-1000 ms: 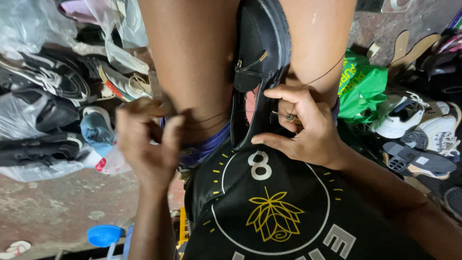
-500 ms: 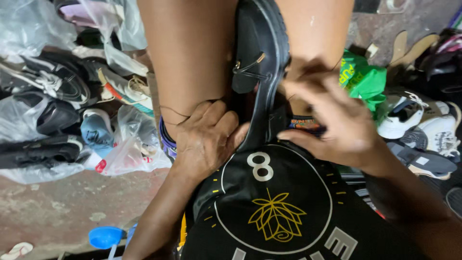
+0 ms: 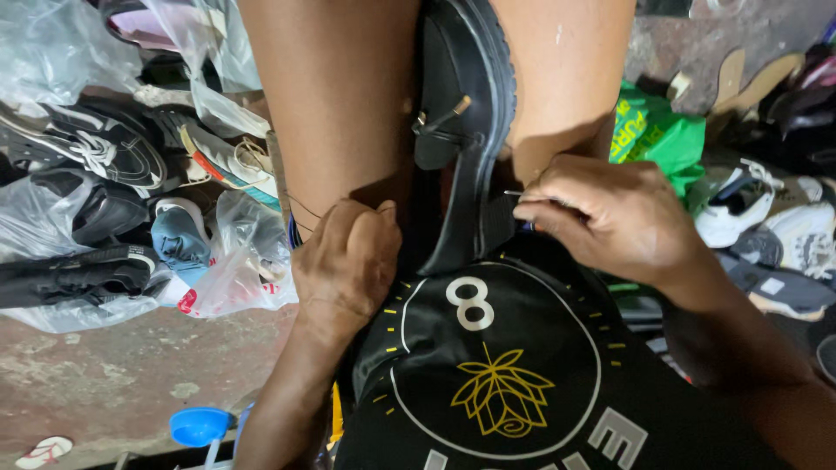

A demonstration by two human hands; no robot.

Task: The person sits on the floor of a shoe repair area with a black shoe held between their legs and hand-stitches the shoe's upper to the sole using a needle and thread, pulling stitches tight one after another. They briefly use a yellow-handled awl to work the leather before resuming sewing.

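Knees clamp a stiff black shoe (image 3: 466, 130) (rubbery sole); right hand (image 3: 614, 218) fingers pinch a needle (image 3: 514, 193), left hand (image 3: 348, 261) fisted beside it, apparently on thread.

The left hand (image 3: 347, 265) is curling into a loose fist, its knuckles pointing up. The right hand (image 3: 610, 218) is bending at the wrist, with its fingertips (image 3: 533, 209) pinching together on its left side.

The person wears a black shirt (image 3: 522, 383) printed with a white ring, short yellow tick marks around it, a yellow outlined flower and large white characters. Both forearms, hands and legs are bare.
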